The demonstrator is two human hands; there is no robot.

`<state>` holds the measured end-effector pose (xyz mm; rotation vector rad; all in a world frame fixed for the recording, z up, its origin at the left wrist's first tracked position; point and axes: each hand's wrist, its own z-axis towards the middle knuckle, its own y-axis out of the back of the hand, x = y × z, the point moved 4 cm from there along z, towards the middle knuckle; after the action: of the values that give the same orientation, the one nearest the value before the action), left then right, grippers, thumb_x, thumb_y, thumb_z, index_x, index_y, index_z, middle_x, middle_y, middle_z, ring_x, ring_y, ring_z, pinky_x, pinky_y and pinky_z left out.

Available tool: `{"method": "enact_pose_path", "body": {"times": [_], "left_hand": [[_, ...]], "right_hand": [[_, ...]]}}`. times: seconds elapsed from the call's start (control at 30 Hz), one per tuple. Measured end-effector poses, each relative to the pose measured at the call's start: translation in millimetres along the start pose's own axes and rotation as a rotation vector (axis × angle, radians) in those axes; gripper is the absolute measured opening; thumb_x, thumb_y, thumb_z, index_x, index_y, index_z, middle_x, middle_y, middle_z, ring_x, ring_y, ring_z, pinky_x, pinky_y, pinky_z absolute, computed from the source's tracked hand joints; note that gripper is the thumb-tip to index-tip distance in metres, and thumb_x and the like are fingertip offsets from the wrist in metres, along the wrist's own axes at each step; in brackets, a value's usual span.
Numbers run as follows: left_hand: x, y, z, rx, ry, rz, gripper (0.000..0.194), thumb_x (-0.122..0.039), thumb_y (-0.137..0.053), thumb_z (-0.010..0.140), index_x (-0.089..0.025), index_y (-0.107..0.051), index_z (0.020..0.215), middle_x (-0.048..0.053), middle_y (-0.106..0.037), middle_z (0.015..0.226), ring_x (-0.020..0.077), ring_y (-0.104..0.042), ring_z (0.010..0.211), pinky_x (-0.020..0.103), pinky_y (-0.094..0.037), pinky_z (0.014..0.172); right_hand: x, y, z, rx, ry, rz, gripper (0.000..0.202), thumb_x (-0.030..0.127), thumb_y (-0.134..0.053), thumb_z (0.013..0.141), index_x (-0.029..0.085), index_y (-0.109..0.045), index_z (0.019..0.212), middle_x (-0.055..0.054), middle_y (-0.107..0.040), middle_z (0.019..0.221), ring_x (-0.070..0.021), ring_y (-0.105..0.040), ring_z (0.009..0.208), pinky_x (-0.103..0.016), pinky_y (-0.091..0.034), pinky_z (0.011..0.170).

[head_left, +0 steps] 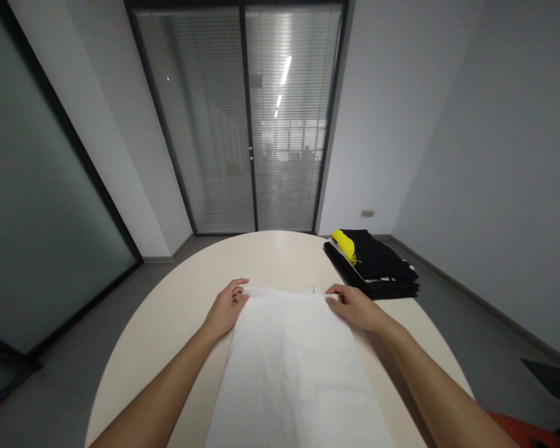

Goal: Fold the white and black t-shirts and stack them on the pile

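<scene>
A white cloth lies lengthwise on the round pale table, running from the near edge of the view up to the middle. My left hand pinches its far left corner between thumb and fingers. At the far right corner, my right hand grips the cloth in the same way. The far edge stretches between both hands, slightly raised, with a small dark mark near its right end. Faint creases run down the cloth.
A stack of folded dark clothes, with a yellow piece on top, sits at the table's back right edge. Glass doors with blinds stand beyond. Something red shows at the lower right.
</scene>
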<state>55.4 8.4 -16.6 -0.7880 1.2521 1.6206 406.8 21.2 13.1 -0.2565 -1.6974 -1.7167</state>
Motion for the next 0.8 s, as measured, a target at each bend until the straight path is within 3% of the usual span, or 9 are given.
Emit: {"method": "enact_pose_path", "body": {"times": [0.1,0.23,0.33,0.47,0.57,0.67,0.73,0.8], "left_hand": [[0,1.1,2,-0.11,-0.015,0.042,0.041,-0.037,-0.057,0.087,-0.019,-0.058,0.124,-0.001,-0.058,0.084,0.0133,-0.061,0.074,0.025,-0.048,0.071],[7,-3.7,2,-0.06,0.044,0.127,0.045,-0.028,-0.059,0.085,-0.02,-0.056,0.129,0.005,-0.07,0.1,0.017,-0.068,0.085,0.029,-0.053,0.078],[9,-2.4,2,-0.069,0.042,0.125,0.042,-0.027,-0.06,0.085,-0.02,-0.057,0.127,0.006,-0.07,0.107,0.0157,-0.07,0.08,0.028,-0.055,0.076],[7,1.7,5,-0.196,0.002,0.158,0.032,-0.033,-0.058,0.089,-0.021,-0.061,0.119,0.006,-0.069,0.108,0.0148,-0.07,0.075,0.029,-0.054,0.076],[4,-2.3,6,-0.204,0.001,0.259,0.034,-0.026,-0.056,0.09,-0.022,-0.059,0.123,0.006,-0.07,0.11,0.0156,-0.07,0.077,0.03,-0.055,0.078],[-10,-7.1,2,-0.176,-0.091,0.426,0.04,-0.023,-0.055,0.09,-0.022,-0.056,0.13,0.009,-0.066,0.124,0.0201,-0.069,0.096,0.037,-0.054,0.091],[-28,-8.4,-6,-0.204,-0.224,0.518,0.041,-0.026,-0.053,0.093,-0.021,-0.055,0.133,0.011,-0.059,0.137,0.0244,-0.061,0.119,0.042,-0.048,0.105],[-46,-13.9,-18,-0.15,-0.333,0.596,0.043,-0.03,-0.051,0.096,-0.021,-0.053,0.138,0.011,-0.051,0.147,0.026,-0.048,0.136,0.046,-0.039,0.115]], "right_hand": [[-1,3,1,-0.088,-0.016,0.004,0.037,0.046,-0.05,0.092,0.017,-0.07,0.102,-0.001,-0.061,0.069,-0.0159,-0.052,0.062,-0.028,-0.035,0.06],[-6,0,3,-0.075,-0.035,0.018,0.037,0.045,-0.05,0.092,0.016,-0.07,0.103,-0.004,-0.068,0.077,-0.0183,-0.058,0.068,-0.029,-0.04,0.065],[-6,-1,4,-0.061,-0.03,0.036,0.035,0.044,-0.051,0.092,0.016,-0.071,0.1,-0.006,-0.071,0.083,-0.0194,-0.061,0.073,-0.029,-0.042,0.068],[-6,4,6,-0.189,-0.026,0.056,0.036,0.047,-0.047,0.095,0.019,-0.069,0.1,-0.005,-0.072,0.087,-0.0189,-0.061,0.072,-0.029,-0.044,0.068],[-12,0,8,-0.227,-0.023,0.029,0.035,0.046,-0.047,0.094,0.019,-0.069,0.104,-0.004,-0.071,0.084,-0.0189,-0.061,0.07,-0.03,-0.045,0.069],[-17,-5,11,-0.18,-0.048,-0.023,0.036,0.043,-0.049,0.093,0.018,-0.068,0.111,-0.004,-0.069,0.079,-0.0203,-0.062,0.069,-0.031,-0.047,0.069],[-12,-1,10,-0.225,-0.042,-0.079,0.035,0.039,-0.049,0.093,0.017,-0.067,0.113,-0.008,-0.071,0.093,-0.0224,-0.066,0.08,-0.034,-0.049,0.077],[2,4,5,-0.304,-0.008,-0.175,0.035,0.038,-0.048,0.094,0.017,-0.068,0.114,-0.013,-0.07,0.111,-0.0261,-0.066,0.099,-0.038,-0.049,0.091]]}}
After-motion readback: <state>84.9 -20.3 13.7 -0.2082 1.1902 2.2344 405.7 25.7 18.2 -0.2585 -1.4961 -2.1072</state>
